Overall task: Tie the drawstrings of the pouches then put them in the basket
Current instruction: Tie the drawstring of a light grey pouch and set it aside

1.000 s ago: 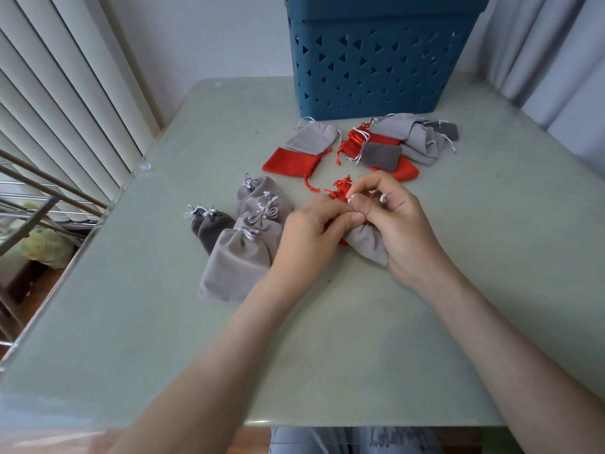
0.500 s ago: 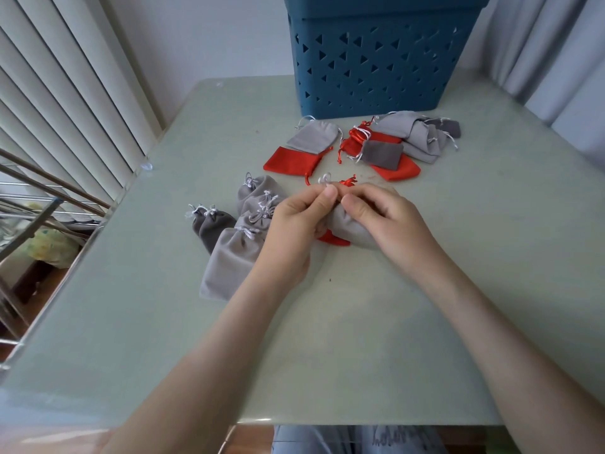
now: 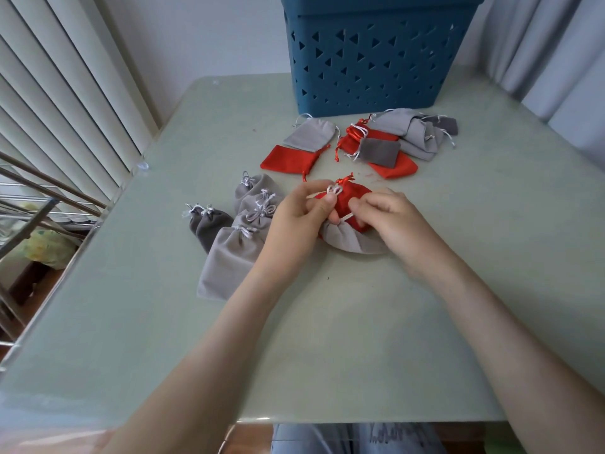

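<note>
View from the head camera, near to far. Both forearms reach in over the near edge of the pale green glass-topped table [image 3: 327, 339] and meet at its middle. The left hand [image 3: 296, 221] pinches a small loop of the white drawstring [image 3: 334, 191] between thumb and forefinger, its other fingers curled. The right hand [image 3: 393, 224] pinches the other run of the cord, fingers likewise curled. The light grey velvet drawstring pouch [image 3: 352, 240] lies under both hands, partly on a tied red velvet pouch [image 3: 355, 198]. Half a second ago the fingertips met at the pouch neck; now they have drawn apart with the cord stretched between them, which suggests the knot is being pulled tight and this pouch is almost ready to be set down. Toward the left edge lies a group of tied grey pouches [image 3: 229, 257] beside two tied dark grey pouches [image 3: 209, 222]. Nearer the far edge is a loose heap of red and grey pouches [image 3: 412, 132], apparently not yet tied. Behind it, at the far edge, stands the blue plastic basket with triangular cut-outs [image 3: 370, 60]; its inside is out of view, so its contents cannot be told.
</note>
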The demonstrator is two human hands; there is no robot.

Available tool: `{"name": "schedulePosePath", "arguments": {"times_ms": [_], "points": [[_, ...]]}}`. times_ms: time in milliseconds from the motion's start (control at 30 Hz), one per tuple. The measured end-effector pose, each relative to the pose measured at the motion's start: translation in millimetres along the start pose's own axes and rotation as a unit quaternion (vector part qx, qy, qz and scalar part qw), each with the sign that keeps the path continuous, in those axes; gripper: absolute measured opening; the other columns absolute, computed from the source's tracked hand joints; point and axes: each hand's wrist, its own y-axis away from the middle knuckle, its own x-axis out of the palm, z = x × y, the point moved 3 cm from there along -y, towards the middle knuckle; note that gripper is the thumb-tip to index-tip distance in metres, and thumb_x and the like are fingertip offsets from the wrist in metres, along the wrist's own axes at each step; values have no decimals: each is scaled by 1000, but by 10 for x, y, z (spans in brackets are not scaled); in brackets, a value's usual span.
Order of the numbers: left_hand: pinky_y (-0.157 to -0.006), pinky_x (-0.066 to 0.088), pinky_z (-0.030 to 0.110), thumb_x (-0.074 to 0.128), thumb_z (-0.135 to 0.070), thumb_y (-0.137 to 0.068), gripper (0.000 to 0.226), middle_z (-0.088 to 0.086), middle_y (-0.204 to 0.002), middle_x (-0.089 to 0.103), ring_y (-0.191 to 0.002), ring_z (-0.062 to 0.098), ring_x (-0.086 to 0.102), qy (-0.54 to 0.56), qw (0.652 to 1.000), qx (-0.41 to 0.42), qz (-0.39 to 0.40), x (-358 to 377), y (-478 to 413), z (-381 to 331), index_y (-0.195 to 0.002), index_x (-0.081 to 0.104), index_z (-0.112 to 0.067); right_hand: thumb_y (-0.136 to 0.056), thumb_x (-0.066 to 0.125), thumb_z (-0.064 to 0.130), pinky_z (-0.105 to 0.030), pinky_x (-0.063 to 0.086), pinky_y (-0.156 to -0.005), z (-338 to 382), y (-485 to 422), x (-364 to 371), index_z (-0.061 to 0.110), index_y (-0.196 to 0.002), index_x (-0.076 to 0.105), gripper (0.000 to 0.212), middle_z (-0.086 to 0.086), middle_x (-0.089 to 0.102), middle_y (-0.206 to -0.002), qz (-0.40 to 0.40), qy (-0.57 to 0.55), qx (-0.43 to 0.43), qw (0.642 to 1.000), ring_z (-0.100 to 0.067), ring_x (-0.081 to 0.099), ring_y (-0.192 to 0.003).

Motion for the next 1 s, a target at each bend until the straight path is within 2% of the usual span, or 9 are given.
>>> {"name": "schedulePosePath", "arguments": {"times_ms": [100,233,333,467,667,733,800,867,1000], "points": [[-51,33,18,54,-17,-95,8,-9,-57,59,-49,2,46,-8,1000,-17,-11,-16,-18,53,-101,55,-11,-93,55,26,-30,30,-70,9,10,-67,18,-57,47,38,2,44,-65,-26,-154,28,987,-11,42,-70],[-55,33,22,50,-17,-97,26,-12,-55,55,-53,4,42,-69,998,0,15,1,-20,71,-77,65,-12,-97,44,8,-14,39,-67,101,50,17,13,-74,59,27,3,56,-69,41,-245,-21,968,-1,50,-64],[-53,34,14,50,-11,-96,22,-14,-53,54,-50,-3,44,-64,998,9,17,6,-14,51,-83,67,-6,-96,43,-2,-11,43,-73,139,92,91,12,-89,60,24,-6,57,-78,89,-185,-77,976,-2,57,-72],[-54,35,16,48,-11,-97,28,-8,-57,52,-51,3,43,-74,997,2,30,28,-7,47,-76,64,-4,-93,49,-3,-18,44,-77,119,89,107,16,-92,56,21,0,63,-74,52,-108,-104,987,-8,60,-75],[-59,37,15,40,-10,-100,27,-4,-65,51,-54,-3,44,-91,994,-5,60,81,37,69,-95,66,-4,-90,55,0,-21,44,-80,45,45,122,14,-115,47,29,6,63,-70,20,-39,-98,994,-9,59,-75],[-63,39,20,41,-19,-101,28,-4,-67,52,-58,0,45,-127,989,18,78,94,55,51,-84,62,-16,-91,54,1,-19,45,-78,48,53,108,14,-114,52,26,1,63,-73,13,-31,-105,994,-10,60,-76],[-68,43,30,44,-30,-98,28,2,-71,58,-66,11,51,-193,977,49,82,100,61,60,-82,62,-16,-92,54,3,-13,43,-76,69,69,105,16,-107,56,20,-3,65,-79,4,-4,-119,993,-9,60,-79],[-72,46,37,47,-29,-97,28,5,-71,61,-69,20,54,-218,973,62,45,83,55,69,-82,63,-11,-92,54,3,-8,41,-72,82,78,123,12,-103,58,15,-1,67,-80,2,12,-128,992,-3,61,-77],[-70,46,39,46,-23,-99,36,-1,-62,58,-65,19,54,-208,977,45,-22,66,43,54,-69,59,-9,-88,55,-2,-8,41,-69,110,86,147,5,-97,59,12,3,67,-74,-42,58,-154,986,-5,61,-77]]}}
